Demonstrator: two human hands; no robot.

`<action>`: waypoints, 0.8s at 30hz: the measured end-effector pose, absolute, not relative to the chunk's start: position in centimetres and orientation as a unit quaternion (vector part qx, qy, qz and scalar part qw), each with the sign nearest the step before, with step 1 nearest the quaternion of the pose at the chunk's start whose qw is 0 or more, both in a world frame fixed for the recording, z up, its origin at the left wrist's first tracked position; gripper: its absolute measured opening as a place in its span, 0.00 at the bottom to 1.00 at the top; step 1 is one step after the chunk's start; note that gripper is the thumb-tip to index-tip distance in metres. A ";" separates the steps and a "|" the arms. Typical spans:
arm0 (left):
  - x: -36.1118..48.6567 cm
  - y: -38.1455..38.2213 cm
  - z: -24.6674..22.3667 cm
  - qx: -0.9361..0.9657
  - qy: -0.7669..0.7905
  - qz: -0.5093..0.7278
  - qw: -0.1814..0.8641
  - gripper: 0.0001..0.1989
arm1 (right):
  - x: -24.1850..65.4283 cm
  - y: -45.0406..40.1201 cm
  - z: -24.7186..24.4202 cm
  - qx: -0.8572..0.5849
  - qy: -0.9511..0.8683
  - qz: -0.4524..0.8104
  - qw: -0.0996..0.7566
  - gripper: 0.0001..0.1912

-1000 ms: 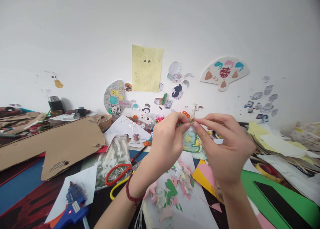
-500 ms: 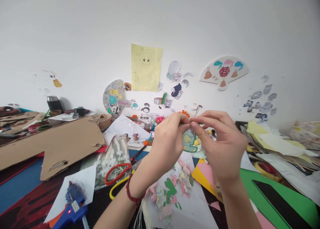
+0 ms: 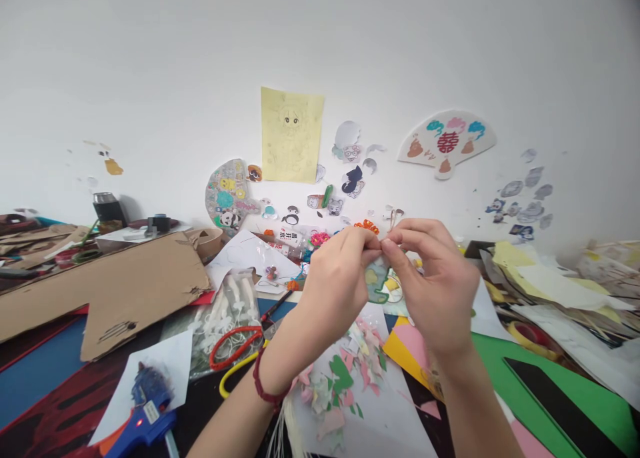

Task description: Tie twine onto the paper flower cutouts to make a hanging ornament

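Desk (image 3: pixel 197 411): brown cardboard (image 3: pixel 145 298) at 9 o'clock of the grip; paper scraps (image 3: pixel 345 378), between 6 and 7. Left hand (image 3: pixel 337 271) and right hand (image 3: pixel 437 288): fingertips meeting, both pinching. Green-edged patch (image 3: pixel 377 286): 6 o'clock, just below fingertips; attachment unclear. Thin cord (image 3: pixel 393 219): pinched, its loop rising near 12.

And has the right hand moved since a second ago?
Yes: against the wall fan, the right hand has shifted left, its outer edge now short of the fan's right tip.

Note a dark surface (image 3: pixel 203 401) carrying white paper (image 3: pixel 177 358) beneath a blue glue gun (image 3: pixel 145 430), a white sheet (image 3: pixel 390 411) strewn with scraps (image 3: pixel 342 376) (mostly pink and green), and, at right, a green sheet (image 3: pixel 607 391).
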State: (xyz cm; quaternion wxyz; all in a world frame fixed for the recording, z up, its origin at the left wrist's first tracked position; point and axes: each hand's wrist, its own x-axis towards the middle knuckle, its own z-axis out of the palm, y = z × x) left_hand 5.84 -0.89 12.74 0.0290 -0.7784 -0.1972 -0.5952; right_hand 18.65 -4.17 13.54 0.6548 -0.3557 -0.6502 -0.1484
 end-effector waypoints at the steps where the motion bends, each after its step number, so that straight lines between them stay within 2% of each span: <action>1: 5.8 -0.9 12.8 -0.780 -0.199 -0.593 0.028 0.05 | 18.7 -4.1 13.5 -0.350 -0.648 -0.147 0.660 0.03; 7: 5.6 -1.0 12.9 -0.781 -0.202 -0.591 0.009 0.05 | 18.8 -3.9 13.3 -0.339 -0.644 -0.106 0.678 0.03; 24: 5.5 -1.0 13.0 -0.788 -0.194 -0.583 -0.024 0.06 | 19.6 -3.4 13.1 -0.275 -0.651 0.146 0.693 0.03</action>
